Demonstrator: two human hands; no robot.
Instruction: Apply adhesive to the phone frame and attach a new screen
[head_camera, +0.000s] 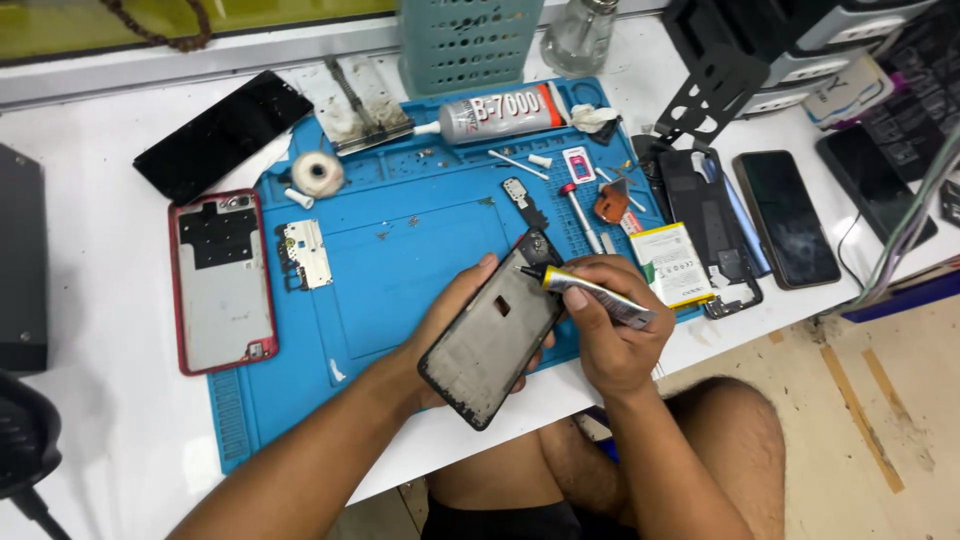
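White bench and a blue work mat (400, 270) fill the view. Above the mat's near edge, the left hand (455, 310) cradles a bare phone frame (495, 330) from beneath, tilted so its upper rim meets the nozzle. The right hand (605, 335) pinches a small glue tube (590, 290) pen-fashion, tip touching that rim. Farther out lie a bigger glue tube (500, 115), a battery (672, 262), and a red-edged back cover (222, 280); a green slotted basket (468, 45) shows no contents.

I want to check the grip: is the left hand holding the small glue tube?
No, the right hand holds the small glue tube; the left hand supports the phone frame.
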